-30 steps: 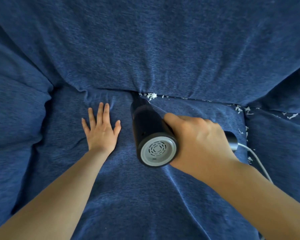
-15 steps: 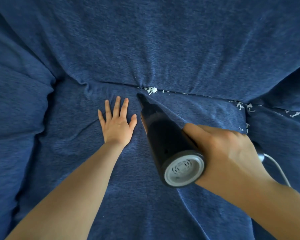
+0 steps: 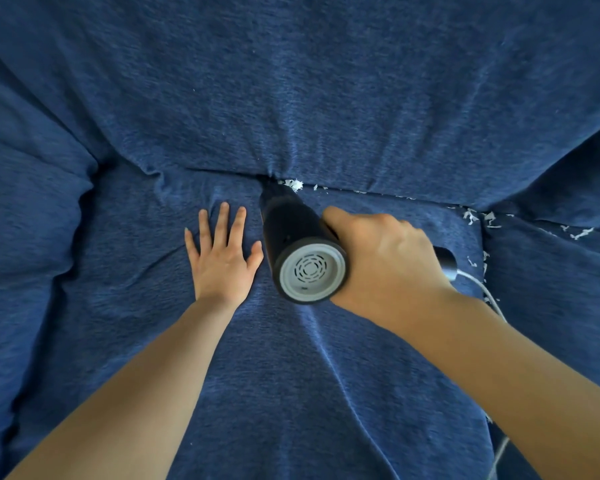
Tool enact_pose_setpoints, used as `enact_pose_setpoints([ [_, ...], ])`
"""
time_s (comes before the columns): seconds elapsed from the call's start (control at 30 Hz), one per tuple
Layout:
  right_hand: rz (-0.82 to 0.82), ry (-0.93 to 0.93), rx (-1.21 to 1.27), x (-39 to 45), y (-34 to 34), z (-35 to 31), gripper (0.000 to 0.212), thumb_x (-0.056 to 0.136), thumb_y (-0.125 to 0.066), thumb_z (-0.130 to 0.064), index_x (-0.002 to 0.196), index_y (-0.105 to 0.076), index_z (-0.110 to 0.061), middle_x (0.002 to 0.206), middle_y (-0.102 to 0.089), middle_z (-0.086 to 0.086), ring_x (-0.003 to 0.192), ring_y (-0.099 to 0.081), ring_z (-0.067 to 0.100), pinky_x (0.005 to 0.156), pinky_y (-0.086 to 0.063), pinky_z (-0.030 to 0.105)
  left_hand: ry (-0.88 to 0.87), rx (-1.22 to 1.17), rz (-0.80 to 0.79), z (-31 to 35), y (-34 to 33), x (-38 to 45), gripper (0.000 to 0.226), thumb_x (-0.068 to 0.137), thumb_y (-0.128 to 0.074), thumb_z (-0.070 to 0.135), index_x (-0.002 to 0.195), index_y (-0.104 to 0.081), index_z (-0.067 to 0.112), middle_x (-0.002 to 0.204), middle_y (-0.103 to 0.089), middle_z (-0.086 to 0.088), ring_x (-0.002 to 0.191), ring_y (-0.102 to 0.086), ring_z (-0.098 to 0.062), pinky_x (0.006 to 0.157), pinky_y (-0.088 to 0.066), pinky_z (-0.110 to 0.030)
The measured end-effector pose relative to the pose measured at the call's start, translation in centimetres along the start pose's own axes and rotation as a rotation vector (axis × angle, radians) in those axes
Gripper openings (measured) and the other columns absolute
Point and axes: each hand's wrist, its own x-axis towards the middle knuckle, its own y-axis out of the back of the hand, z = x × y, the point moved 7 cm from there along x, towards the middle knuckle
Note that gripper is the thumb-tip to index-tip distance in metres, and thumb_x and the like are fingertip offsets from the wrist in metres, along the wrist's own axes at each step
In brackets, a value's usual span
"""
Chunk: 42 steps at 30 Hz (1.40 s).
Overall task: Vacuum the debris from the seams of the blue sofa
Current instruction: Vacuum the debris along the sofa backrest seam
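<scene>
My right hand (image 3: 385, 261) grips a black handheld vacuum (image 3: 297, 237) with a grey vented rear cap. Its nozzle is pushed into the seam between the back cushion and the seat cushion (image 3: 278, 368) of the blue sofa. A clump of white debris (image 3: 293, 183) lies in the seam just right of the nozzle. More white scraps (image 3: 475, 216) sit at the corner seam further right. My left hand (image 3: 222, 258) lies flat, fingers spread, on the seat cushion just left of the vacuum.
A white cord (image 3: 485, 296) runs from the vacuum's handle down the right side of the seat. A second seat cushion (image 3: 551, 289) lies to the right, with scraps (image 3: 581, 233) along its back seam. A padded armrest (image 3: 25, 220) bulges at the left.
The vacuum's nozzle, lifted back from the seam half a second ago, is now pressed into it again beside the white clump. My left hand stayed flat on the cushion.
</scene>
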Motion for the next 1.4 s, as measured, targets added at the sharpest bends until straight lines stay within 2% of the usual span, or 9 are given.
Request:
enact_pose_setpoints([
  [0.3,0.082,0.011,-0.070,-2.0,1.3,0.1,0.036,0.077,-0.067,-0.044,0.080,-0.035,-0.027,0.057,-0.042,-0.009,0.045,-0.034,0.018,0.049,-0.021,0.026,0.011,-0.053,0.019,-0.1,-0.1,0.1,0.077,0.097,-0.047,0.051,0.157,-0.004,0.030,0.165,0.003,0.003,0.150,0.014,-0.026,0.120,0.011,-0.050],
  [0.43,0.015,-0.003,-0.087,-1.8,0.5,0.5,0.033,0.084,-0.057,-0.048,0.086,-0.030,-0.028,0.067,-0.042,-0.008,0.058,-0.039,0.020,0.060,-0.028,0.030,0.008,-0.058,0.016,0.1,0.1,0.1,0.071,0.092,-0.029,0.043,0.157,-0.006,0.028,0.165,0.001,0.001,0.150,0.012,-0.028,0.120,0.008,-0.053],
  [0.6,0.148,0.025,-0.105,-3.9,2.7,0.6,0.039,0.064,-0.070,-0.041,0.072,-0.034,-0.026,0.048,-0.045,-0.006,0.039,-0.032,0.024,0.046,-0.026,0.024,0.025,-0.046,-0.016,-0.4,-0.4,0.5,0.072,0.098,-0.039,0.054,0.156,-0.004,0.030,0.165,0.005,0.004,0.149,0.017,-0.027,0.116,0.016,-0.050],
  [0.7,0.044,-0.004,-0.069,-3.5,2.1,1.3,0.035,0.075,-0.065,-0.043,0.077,-0.033,-0.028,0.054,-0.039,-0.009,0.049,-0.042,0.023,0.051,-0.031,0.029,-0.012,-0.024,0.031,1.1,0.6,0.8,0.066,0.097,-0.025,0.046,0.157,-0.007,0.027,0.165,-0.001,0.000,0.150,0.013,-0.032,0.118,0.010,-0.057],
  [0.8,-0.003,-0.037,-0.091,-3.2,1.2,2.1,0.035,0.083,-0.058,-0.050,0.084,-0.030,-0.029,0.065,-0.043,-0.009,0.061,-0.044,0.020,0.058,-0.031,0.030,-0.105,0.012,-0.001,3.9,0.2,0.7,0.065,0.094,-0.011,0.048,0.156,0.000,0.032,0.165,0.003,-0.002,0.150,0.012,-0.031,0.119,0.007,-0.056],
  [0.93,0.066,0.046,-0.115,-4.2,2.4,1.4,0.029,0.074,-0.065,-0.041,0.076,-0.040,-0.025,0.059,-0.051,-0.006,0.048,-0.044,0.023,0.048,-0.022,0.025,-0.075,0.091,-0.070,4.3,-1.3,0.8,0.067,0.098,-0.023,0.053,0.154,0.008,0.035,0.162,0.021,0.000,0.148,0.021,-0.029,0.120,0.009,-0.052],
  [1.07,0.096,0.050,-0.024,-6.5,4.3,1.8,0.027,0.061,-0.065,-0.037,0.066,-0.044,-0.021,0.048,-0.046,-0.006,0.035,-0.043,0.023,0.042,-0.031,0.024,-0.086,0.101,-0.110,4.5,-1.0,0.6,0.067,0.092,-0.014,0.047,0.146,0.025,0.038,0.161,0.024,-0.002,0.148,0.022,-0.030,0.120,0.009,-0.053],
  [1.2,0.029,0.042,-0.003,-7.2,3.9,3.3,0.026,0.069,-0.066,-0.036,0.070,-0.045,-0.021,0.050,-0.046,-0.007,0.040,-0.046,0.024,0.044,-0.040,0.029,-0.064,0.153,-0.206,4.7,-1.3,0.8,0.077,0.089,-0.019,0.039,0.144,0.034,0.035,0.158,0.033,-0.005,0.145,0.027,-0.034,0.119,0.008,-0.057],
  [1.4,0.030,0.048,-0.108,-5.3,2.6,3.8,0.036,0.074,-0.064,-0.044,0.077,-0.033,-0.027,0.057,-0.039,-0.007,0.051,-0.038,0.025,0.050,-0.025,0.029,-0.029,0.155,-0.297,4.2,-2.5,1.7,0.090,0.097,-0.034,0.058,0.125,0.050,0.041,0.151,0.044,-0.002,0.141,0.036,-0.032,0.115,0.017,-0.056],
])
